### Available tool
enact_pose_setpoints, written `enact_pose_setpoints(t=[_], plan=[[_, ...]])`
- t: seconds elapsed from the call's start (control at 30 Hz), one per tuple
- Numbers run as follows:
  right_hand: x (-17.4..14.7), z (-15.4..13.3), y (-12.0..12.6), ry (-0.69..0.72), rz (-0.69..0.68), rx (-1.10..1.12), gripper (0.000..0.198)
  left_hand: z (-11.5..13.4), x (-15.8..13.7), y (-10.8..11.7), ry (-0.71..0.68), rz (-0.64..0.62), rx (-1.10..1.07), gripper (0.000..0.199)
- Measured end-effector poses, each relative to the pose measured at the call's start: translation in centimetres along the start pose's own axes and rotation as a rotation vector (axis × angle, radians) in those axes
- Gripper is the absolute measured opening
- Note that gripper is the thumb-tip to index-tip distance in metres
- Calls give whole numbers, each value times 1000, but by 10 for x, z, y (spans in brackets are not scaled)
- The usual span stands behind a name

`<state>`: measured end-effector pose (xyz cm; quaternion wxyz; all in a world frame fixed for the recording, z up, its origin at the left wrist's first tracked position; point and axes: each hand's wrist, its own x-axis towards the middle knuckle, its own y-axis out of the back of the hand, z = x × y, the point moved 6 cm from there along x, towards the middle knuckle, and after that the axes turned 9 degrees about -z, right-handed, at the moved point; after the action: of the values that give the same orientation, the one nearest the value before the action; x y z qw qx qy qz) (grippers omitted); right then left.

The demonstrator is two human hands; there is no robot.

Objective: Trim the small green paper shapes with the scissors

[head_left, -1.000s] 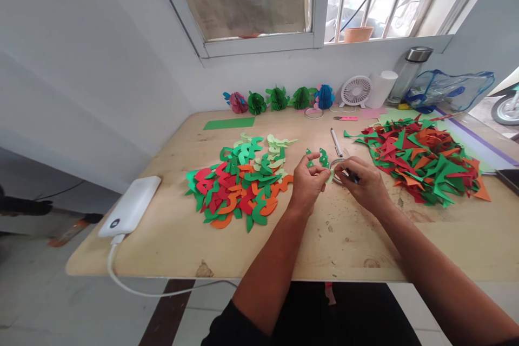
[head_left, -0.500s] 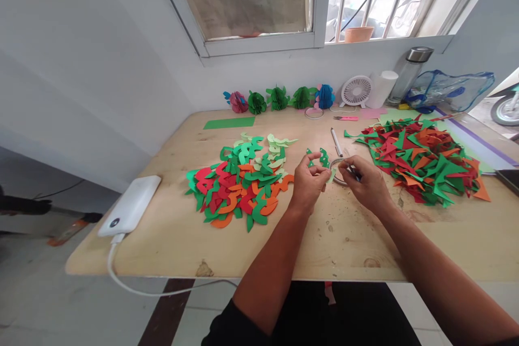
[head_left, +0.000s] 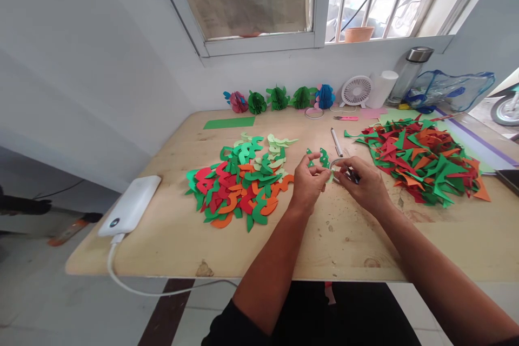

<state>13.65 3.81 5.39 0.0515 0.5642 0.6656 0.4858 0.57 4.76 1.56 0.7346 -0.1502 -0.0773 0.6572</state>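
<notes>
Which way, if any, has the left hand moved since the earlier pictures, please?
No: judged against the table, the left hand shows no clear shift, staying just right of the curved paper pieces.

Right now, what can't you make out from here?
All in the head view:
Small pale green paper piece: partly covered by the bare left hand.
Slim dark object: mostly covered by the bare right hand.
Flat black object: cut off by the picture's right edge.

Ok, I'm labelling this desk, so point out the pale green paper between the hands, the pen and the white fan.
Pale green paper [head_left: 331,178], head view: its small visible part.
Pen [head_left: 336,141], head view: middle of its barrel.
White fan [head_left: 356,91], head view: centre of its round grille.
</notes>
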Motion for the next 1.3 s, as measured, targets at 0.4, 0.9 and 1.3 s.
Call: enact_pose_setpoints(t=[0.4,0.9,1.3], plan=[[0,0,0,-4,14,0,6,1,-1,-2,-17,-17,40,48],[0,-5,1,28,10,-28,8,2,-1,-1,12,1,54,47],[-1,-6,0,60,-28,-63,7,2,-1,-1,-1,2,42,47]])
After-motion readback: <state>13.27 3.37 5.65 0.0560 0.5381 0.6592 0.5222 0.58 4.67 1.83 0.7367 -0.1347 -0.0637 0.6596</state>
